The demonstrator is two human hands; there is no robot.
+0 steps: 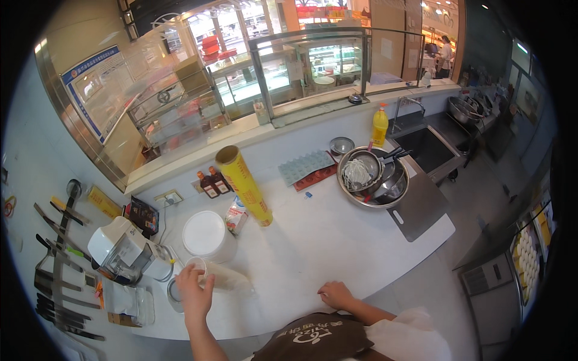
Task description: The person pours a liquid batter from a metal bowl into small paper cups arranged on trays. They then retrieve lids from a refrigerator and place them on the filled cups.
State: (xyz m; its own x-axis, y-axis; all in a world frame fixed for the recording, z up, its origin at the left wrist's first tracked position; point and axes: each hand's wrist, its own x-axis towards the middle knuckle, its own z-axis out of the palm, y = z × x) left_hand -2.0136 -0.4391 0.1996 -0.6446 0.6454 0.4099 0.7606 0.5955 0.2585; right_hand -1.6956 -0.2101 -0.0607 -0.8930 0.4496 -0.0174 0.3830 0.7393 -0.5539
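My left hand [196, 289] is at the near left of the white worktop [289, 266], thumb and fingers apart. Its fingertips overlap the rim of a tall clear plastic container [226, 277]; whether they touch it I cannot tell. A round metal dish or scale pan [174, 295] lies beside this hand, partly covered by it. My right hand [337, 295] rests near the worktop's front edge with fingers loosely bent and nothing visible in it. Behind the clear container stands a lidded white tub [205, 234]. A yellow roll of cling film [246, 189] stands upright behind it to the right.
A steel bowl [375, 205] holds a sieve, whisk and other bowls, beside a metal board [417, 207] and sink [426, 149]. Silicone moulds [307, 169] lie at the back. A white stand mixer [128, 250] stands left, near wall-mounted knives [58, 270]. A carton [237, 214] stands by the roll.
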